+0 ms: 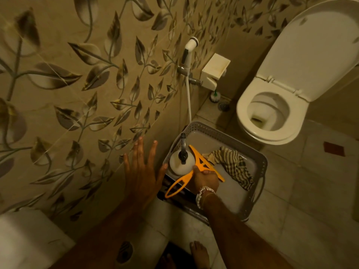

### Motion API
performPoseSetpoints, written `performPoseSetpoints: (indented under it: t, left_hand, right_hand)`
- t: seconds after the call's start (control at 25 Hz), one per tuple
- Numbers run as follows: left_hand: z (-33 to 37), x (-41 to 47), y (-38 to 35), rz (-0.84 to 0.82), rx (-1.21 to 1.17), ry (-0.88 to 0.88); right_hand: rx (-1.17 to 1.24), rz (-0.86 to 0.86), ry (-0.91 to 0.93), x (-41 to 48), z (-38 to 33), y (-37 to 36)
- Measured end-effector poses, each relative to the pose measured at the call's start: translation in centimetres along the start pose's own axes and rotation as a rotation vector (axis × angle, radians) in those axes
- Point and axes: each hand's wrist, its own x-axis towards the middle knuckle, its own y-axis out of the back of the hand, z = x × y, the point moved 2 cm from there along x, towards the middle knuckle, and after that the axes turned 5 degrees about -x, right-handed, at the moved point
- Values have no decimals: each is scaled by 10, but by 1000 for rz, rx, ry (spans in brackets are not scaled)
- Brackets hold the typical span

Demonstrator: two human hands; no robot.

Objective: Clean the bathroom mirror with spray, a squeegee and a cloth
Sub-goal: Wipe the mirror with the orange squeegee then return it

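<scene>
A grey perforated basket stands on the floor by the leaf-patterned wall. Inside it are a white spray bottle with a dark trigger head, upright at the left, and a striped cloth crumpled at the right. My right hand is closed around the neck of an orange squeegee, whose blade lies over the basket and whose looped handle sticks out to the lower left. My left hand hovers with fingers spread, just left of the basket, holding nothing. The mirror is out of view.
A white toilet with its lid raised stands at the right. A hand shower and a white wall holder hang on the wall behind the basket. A floor drain lies beyond. My bare foot is at the bottom.
</scene>
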Motion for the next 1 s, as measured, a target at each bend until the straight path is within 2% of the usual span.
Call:
performPoseSetpoints:
  t: [0.12, 0.32, 0.44, 0.56, 0.68, 1.0]
  left_hand:
    - [2, 0, 2, 8, -9, -10]
    - [13, 5, 28, 24, -33, -2]
    - [29, 10, 60, 44, -56, -7]
    - [44, 17, 98, 45, -57, 11]
    - [57, 19, 141, 79, -60, 21]
    - [80, 24, 257, 262, -79, 30]
  right_hand:
    - [106, 28, -69, -1, 1, 3]
    - [59, 10, -44, -16, -1, 20]
    - [142, 10, -43, -31, -11, 39]
    - [227, 24, 63, -54, -33, 55]
    - [323, -55, 167, -78, -64, 79]
    - [306, -210, 607, -176, -176, 155]
